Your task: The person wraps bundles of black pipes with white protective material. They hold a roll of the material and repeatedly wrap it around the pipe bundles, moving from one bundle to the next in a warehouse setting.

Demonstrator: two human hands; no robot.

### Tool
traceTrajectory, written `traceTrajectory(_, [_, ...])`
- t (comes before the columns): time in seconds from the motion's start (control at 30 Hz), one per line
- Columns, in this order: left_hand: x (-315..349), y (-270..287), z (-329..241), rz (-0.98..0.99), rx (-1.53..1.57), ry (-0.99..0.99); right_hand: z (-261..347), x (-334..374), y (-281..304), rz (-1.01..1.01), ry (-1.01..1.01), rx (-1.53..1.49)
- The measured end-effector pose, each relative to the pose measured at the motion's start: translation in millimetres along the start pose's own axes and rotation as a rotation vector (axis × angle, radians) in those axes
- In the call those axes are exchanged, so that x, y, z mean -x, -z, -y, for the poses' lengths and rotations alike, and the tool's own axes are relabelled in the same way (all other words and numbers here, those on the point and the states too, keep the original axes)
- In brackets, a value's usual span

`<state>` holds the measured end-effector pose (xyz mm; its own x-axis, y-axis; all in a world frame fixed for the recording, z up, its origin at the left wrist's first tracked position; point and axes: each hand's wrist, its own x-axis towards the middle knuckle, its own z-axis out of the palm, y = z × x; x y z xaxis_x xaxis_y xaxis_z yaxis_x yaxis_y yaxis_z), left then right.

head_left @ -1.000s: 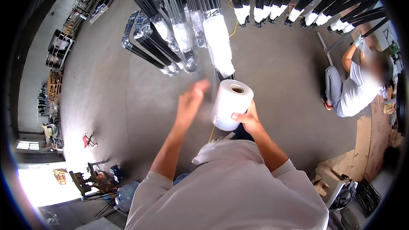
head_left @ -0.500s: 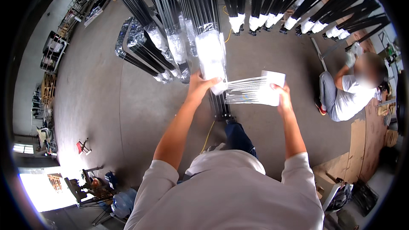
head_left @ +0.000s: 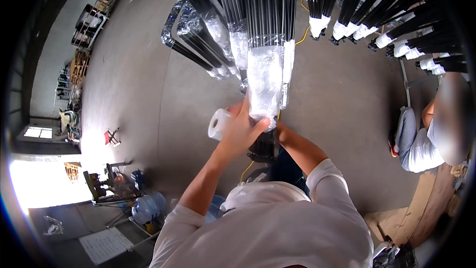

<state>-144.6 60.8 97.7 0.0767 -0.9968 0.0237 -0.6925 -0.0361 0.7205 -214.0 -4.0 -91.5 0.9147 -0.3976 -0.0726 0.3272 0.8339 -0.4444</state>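
Observation:
A thick bundle of black rods stands in front of me, its lower part wrapped in shiny clear film. My left hand grips this bundle near its lower end, thumb pressed across the front of the film. Beside that hand, to the left of the bundle, is a white roll of stretch film with its core end showing. My right hand reaches round the bundle from the right; its fingers are mostly hidden behind it. Which hand bears the roll I cannot tell for certain.
More film-wrapped black bundles stand close on the left. A row of black bundles with white-wrapped ends curves along the right. Another person sits low at the right. A yellow cord runs over the floor behind the bundle.
The film roll has gone from the right of the bundle to its left, and the stretched strip no longer shows. My right hand has swung in behind the bundle. The view has shifted.

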Motion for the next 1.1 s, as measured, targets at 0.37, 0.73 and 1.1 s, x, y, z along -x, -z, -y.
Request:
traceTrajectory(0.37, [71.0, -5.9, 89.8, -0.134, 0.898, 0.397, 16.0, 2.9, -42.0, 0.204, 0.024, 0.309])
traceTrajectory(0.73, [137.8, -29.3, 48.8, -0.451, 0.720, 0.449, 50.9, 60.6, -51.2, -0.009, 0.262, 0.130])
traceTrajectory(1.1, [135.0, -50.4, 55.2, -0.175, 1.266, 0.582, 42.1, 76.2, -73.1, -0.058, 0.232, 0.114])
